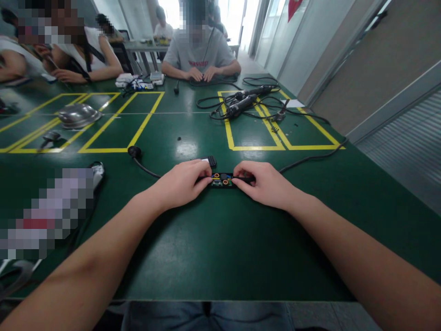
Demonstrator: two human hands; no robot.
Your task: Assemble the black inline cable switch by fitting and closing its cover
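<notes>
An opened black power adapter (222, 180) lies on the green table in front of me, its circuit board with copper coils showing. My left hand (182, 183) pinches its left end between thumb and fingers. At the other end, my right hand (268, 183) has its fingertips closed on the adapter where the cord comes out. Just behind sits a black ribbed piece with a white label (211, 161), partly hidden by my left hand. A cord with a black plug (134, 152) runs to the left end, and another black cord (310, 159) leads off to the right.
Two screwdriver-like black power tools (243, 105) with tangled cords lie at the back right. A metal bowl (77, 116) stands at the back left within yellow tape lines. A blurred-out object (51, 211) is at the near left. Across the table sits a person (203, 55) with hands on a dark item.
</notes>
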